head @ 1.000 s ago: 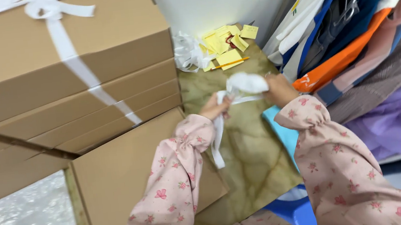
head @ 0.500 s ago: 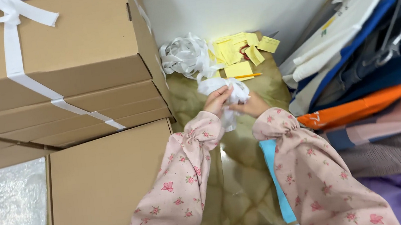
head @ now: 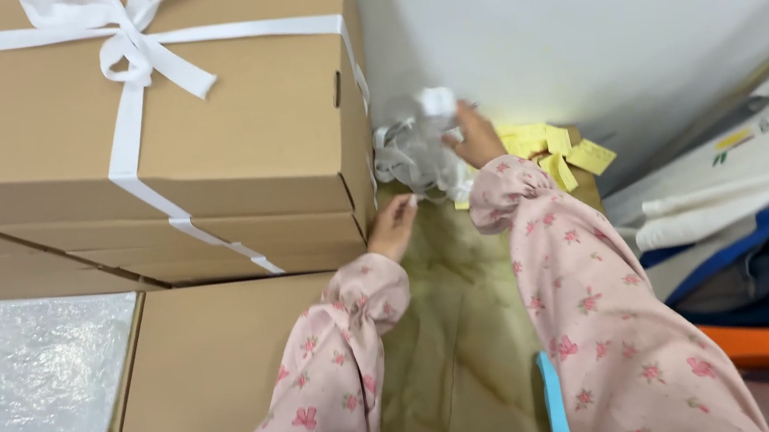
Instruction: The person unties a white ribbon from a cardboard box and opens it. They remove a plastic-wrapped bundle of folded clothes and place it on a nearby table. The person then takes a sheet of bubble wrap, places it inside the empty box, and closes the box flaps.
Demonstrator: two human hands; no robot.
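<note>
Your right hand [head: 475, 138] touches the ribbon bundle [head: 416, 150], paper slips [head: 565, 152] just right of your fingers; stacked boxes [head: 229, 118] sit left of your left hand [head: 393, 228].

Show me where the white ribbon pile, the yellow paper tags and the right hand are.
white ribbon pile [head: 408, 151], head view, on the tangled loops beside the box.
yellow paper tags [head: 563, 155], head view, on a tag mid-heap.
right hand [head: 474, 138], head view, on its back.

A brown cardboard box [head: 200, 121] tied with white ribbon [head: 129, 52] stands just left of the left fingers [head: 403, 209]; a plain one [head: 220, 379] lies nearer. Small yellow slips, perhaps labels [head: 565, 152], lie right of the right fingers [head: 465, 120].
</note>
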